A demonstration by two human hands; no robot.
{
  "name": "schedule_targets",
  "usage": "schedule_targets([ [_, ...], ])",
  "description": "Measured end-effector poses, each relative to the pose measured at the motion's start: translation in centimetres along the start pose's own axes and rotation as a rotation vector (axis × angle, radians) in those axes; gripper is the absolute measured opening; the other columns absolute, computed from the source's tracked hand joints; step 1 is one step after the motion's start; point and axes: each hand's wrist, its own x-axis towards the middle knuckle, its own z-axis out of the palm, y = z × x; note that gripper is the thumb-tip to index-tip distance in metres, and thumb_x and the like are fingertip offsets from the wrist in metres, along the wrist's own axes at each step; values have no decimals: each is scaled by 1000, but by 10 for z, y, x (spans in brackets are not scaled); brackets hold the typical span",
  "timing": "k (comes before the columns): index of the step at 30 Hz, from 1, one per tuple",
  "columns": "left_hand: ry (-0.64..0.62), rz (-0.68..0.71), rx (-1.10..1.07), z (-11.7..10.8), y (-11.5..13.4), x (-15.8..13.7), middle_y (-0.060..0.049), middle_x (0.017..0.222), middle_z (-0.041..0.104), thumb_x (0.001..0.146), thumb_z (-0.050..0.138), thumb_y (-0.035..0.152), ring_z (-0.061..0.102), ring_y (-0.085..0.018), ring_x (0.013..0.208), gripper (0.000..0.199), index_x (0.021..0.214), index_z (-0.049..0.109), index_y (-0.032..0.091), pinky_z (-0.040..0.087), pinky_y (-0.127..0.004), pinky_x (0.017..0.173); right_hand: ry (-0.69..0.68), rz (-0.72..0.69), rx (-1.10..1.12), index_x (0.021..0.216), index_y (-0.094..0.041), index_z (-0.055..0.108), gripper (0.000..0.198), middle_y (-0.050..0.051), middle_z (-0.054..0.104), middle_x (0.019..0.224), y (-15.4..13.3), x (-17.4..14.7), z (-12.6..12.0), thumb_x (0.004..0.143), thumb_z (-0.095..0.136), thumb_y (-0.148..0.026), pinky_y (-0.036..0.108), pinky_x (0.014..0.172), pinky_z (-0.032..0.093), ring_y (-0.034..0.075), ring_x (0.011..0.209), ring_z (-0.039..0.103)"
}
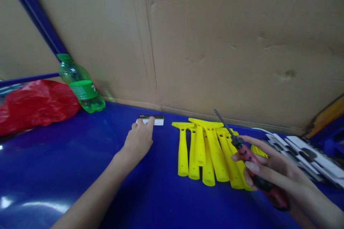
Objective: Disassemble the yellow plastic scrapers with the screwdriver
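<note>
My left hand (140,139) reaches to the back of the blue table, its fingers closed over a small black-and-white box (159,120) near the cardboard wall. Part of the box is hidden under the fingers. In my right hand (276,171) is a screwdriver (248,155) with a red and black handle, its dark shaft pointing up and to the left. Between the hands lie several yellow T-shaped plastic handles (200,146), side by side and partly overlapping. The right hand and screwdriver cover some of those at the right end.
A green plastic bottle (84,88) leans against the cardboard wall (201,43) at the back left, beside a red plastic bag (40,102). White and black flat pieces (309,155) are piled at the right. The blue tabletop (67,157) stretches beneath everything.
</note>
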Motion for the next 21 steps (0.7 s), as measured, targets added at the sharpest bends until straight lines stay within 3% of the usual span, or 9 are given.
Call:
schedule_targets([
  [2,44,8,-16,-3,6,-2,-22,115,61,95,32,-2,67,-33,105,46,131,56,12,57,-39,81,34,24,-2,131,-32,65,72,2,70,75,2,0,-3,66,91,-47,35,59,58,23,66,67],
  [4,88,25,-36,-8,11,-5,-19,118,59,97,33,2,65,-32,106,43,133,53,15,57,-39,83,50,56,37,128,-31,67,70,3,70,77,3,3,-7,64,92,-44,35,62,60,25,75,70],
  [8,260,138,-229,-22,21,-9,-17,127,57,101,36,7,65,-30,109,36,131,51,19,58,-41,87,-13,97,154,102,-27,73,44,4,70,84,3,16,-19,65,92,-36,31,56,57,21,71,67],
  [11,368,312,-449,-35,33,-10,-12,123,58,104,37,12,66,-29,109,26,123,52,23,57,-45,91,-56,77,175,94,-24,75,29,4,70,82,-4,26,-35,69,87,-29,30,51,52,17,62,60],
  [14,327,581,-599,-51,54,-12,-7,118,62,105,42,17,67,-26,108,19,120,51,25,57,-44,94,-62,66,127,95,-24,77,25,1,62,65,-12,31,-58,75,85,-36,27,43,44,12,48,46],
  [17,190,827,-616,-68,83,-17,-4,124,64,105,48,19,68,-25,109,21,123,49,29,57,-41,92,-80,129,52,113,-26,75,45,-7,37,42,-17,29,-84,83,77,-59,23,35,32,10,39,26],
  [21,127,987,-548,-88,123,-24,-2,118,68,101,57,16,71,-24,101,21,117,51,27,57,-35,80,-131,42,17,119,-25,72,63,-9,31,42,-18,23,-104,81,70,-75,20,33,27,9,39,22],
])
